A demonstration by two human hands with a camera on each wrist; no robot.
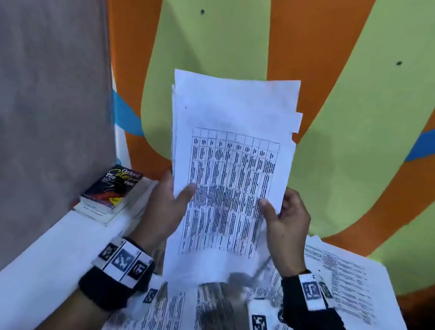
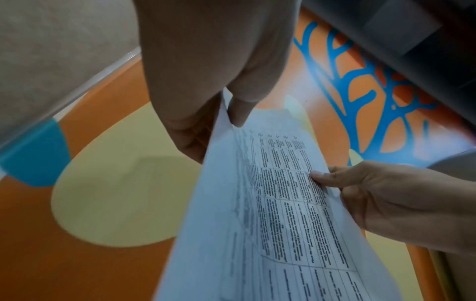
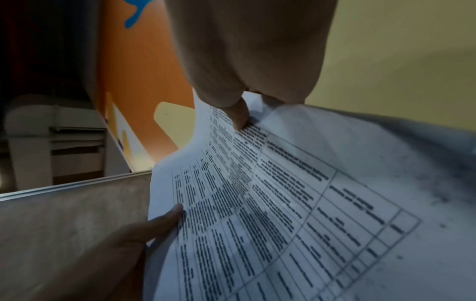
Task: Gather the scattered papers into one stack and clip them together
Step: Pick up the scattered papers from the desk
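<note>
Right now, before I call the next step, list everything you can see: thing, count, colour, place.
held stack of papers: one stack, white with printed tables, upright between both hands, edges uneven
loose papers: several, white and printed, spread on the table
table: one, white, under the papers
books: two stacked, dark cover over white, far left of the table
binder clip: one, black, on the top book
left hand: grips the stack's left edge
right hand: grips the stack's right edge
</note>
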